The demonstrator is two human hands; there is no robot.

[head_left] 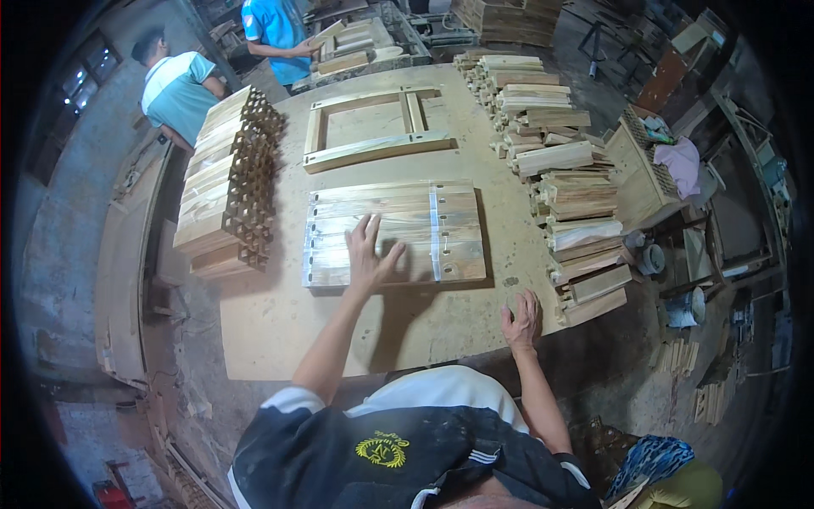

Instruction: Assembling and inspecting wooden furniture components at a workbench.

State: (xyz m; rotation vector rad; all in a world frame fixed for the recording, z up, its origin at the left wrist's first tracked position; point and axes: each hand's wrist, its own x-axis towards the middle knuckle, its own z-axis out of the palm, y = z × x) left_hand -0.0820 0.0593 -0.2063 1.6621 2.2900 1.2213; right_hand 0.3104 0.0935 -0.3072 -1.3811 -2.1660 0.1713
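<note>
Several pale wooden slats lie side by side as a flat block in the middle of the worktable, with dark slots in a row near each end. A whitish strip crosses them towards the right. Over the block's left half is my left hand, fingers spread and holding nothing; whether it touches the wood I cannot tell. My right hand rests at the table's near right edge beside the stacked pieces, its fingers loosely apart and nothing in them. Farther back lies an assembled wooden frame with a crossbar towards its right.
Tall stacked slats line the left of the worktable. Along its right edge runs a long pile of wooden pieces. Two people in blue are beyond the far left. A crate with a pink cloth stands at right.
</note>
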